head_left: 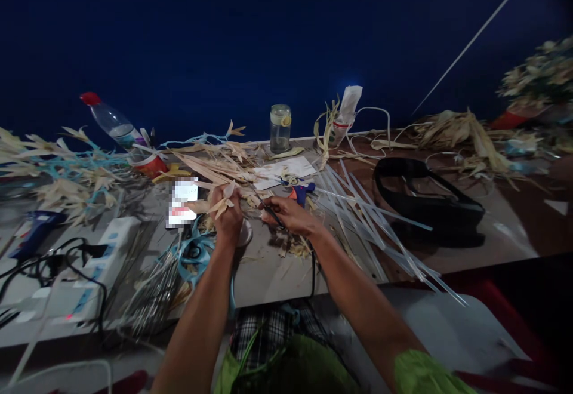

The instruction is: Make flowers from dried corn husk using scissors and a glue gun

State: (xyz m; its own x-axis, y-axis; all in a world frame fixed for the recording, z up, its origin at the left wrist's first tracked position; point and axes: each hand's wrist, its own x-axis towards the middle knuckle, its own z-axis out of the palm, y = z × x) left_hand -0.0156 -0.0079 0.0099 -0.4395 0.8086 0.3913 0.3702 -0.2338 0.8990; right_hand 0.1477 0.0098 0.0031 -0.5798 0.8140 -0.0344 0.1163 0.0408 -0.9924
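My left hand [228,224] is closed around pale dried corn husk pieces [225,200], which stick up between the fingers in petal-like points. Dark-handled scissors [274,215] are gripped in my right hand [293,216], their blades angled toward the left hand. Whether the blades touch the husk I cannot tell. Just behind my right hand lies a blue and orange glue gun [303,192]. A white round object [245,234] sits between my wrists, partly hidden. Husk scraps [298,248] litter the table below my right hand. Long husk strips [203,170] lie behind my left hand.
Clear glue sticks [371,218] spread right of my arm, near a black strapped item [430,203]. A lit phone [182,203], blue ribbon [194,256], metal wires [154,292] and a power strip [101,268] lie left. A glass jar [280,131] and tilted bottle [111,120] stand behind.
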